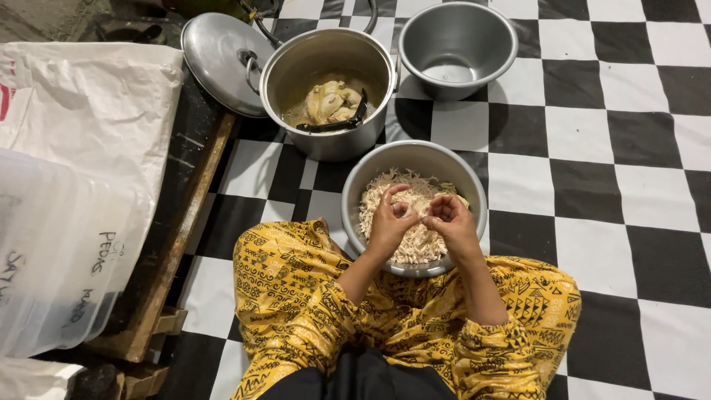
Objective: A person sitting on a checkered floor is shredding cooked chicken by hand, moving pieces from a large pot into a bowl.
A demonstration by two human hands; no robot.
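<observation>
In the head view, a small piece of cooked chicken is pinched between the fingertips of the left hand and the right hand, both closed on it from opposite ends, directly above a metal bowl that is already well filled with pale shredded meat. The bowl stands on the black-and-white checked floor mat, just in front of knees clad in yellow patterned trousers. Beyond it, a larger pot holds whole chicken pieces in broth with dark tongs resting across them; its lid lies to the left and an empty bowl to the right. The pulling is judged best done along the grain, in thin strands, with the hands kept low over the bowl so that the shreds are caught inside its rim. Gristle or bone fragments should be felt for and kept out of the heap.
</observation>
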